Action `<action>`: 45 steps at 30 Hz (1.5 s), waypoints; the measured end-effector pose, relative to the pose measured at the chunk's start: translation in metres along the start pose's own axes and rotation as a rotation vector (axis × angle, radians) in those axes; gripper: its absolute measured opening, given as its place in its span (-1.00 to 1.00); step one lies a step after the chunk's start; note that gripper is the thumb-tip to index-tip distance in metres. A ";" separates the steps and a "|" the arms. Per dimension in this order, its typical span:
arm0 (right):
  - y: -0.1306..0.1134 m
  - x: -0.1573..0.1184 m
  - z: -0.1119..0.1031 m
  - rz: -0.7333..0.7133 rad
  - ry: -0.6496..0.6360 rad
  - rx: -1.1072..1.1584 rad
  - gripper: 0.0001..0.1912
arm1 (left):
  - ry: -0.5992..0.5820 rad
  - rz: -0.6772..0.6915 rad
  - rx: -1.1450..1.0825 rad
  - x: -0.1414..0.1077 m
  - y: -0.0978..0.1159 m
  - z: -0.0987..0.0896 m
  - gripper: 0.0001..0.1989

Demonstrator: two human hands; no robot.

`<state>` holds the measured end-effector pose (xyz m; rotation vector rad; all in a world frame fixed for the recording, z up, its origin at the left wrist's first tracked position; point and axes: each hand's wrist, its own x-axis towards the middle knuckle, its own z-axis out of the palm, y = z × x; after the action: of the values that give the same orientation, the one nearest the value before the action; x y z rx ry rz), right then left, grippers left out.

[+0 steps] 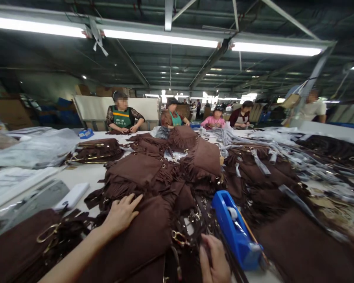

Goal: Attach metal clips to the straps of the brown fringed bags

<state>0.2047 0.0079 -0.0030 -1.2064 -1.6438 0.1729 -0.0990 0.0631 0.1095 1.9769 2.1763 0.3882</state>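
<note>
My left hand (122,214) lies with fingers spread on a dark brown fringed bag (147,232) in front of me. To its right, my right hand (215,261) is closed, thumb against fingers, with a bit of something dark brown showing between them; its kind is unclear. Gold-coloured metal clasps (179,238) lie on the bag's right side, close to my right hand. Dark straps (205,210) with metal fittings run beyond that hand. A blue tape dispenser (234,230) stands just right of it.
More brown fringed bags (205,157) are heaped ahead. Clear plastic wrapping (35,149) covers the left side; a white box (72,196) lies nearer. Another brown bag (306,243) is at right, with a blurred hand at the edge. Several people work across the table.
</note>
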 end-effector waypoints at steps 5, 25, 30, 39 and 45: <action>-0.004 0.022 0.000 -0.401 -0.181 -0.203 -0.64 | 0.382 0.314 0.217 -0.040 0.022 0.041 -0.61; -0.039 0.069 -0.001 0.063 -0.845 0.086 -0.78 | 0.274 0.564 -0.079 -0.061 0.078 0.083 -0.63; -0.042 0.071 -0.001 0.166 -0.907 0.201 -0.83 | 0.096 0.494 -0.280 -0.060 0.078 0.079 -0.69; -0.043 0.070 -0.006 0.252 -0.830 0.399 -0.82 | -0.064 0.442 -0.356 -0.056 0.081 0.062 -0.70; -0.038 0.077 0.004 0.446 -0.946 0.581 -0.76 | -0.301 0.360 -0.365 -0.044 0.088 0.042 -0.69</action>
<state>0.1824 0.0498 0.0682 -1.0503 -1.8355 1.5826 0.0017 0.0297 0.0942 2.0508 1.4536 0.4625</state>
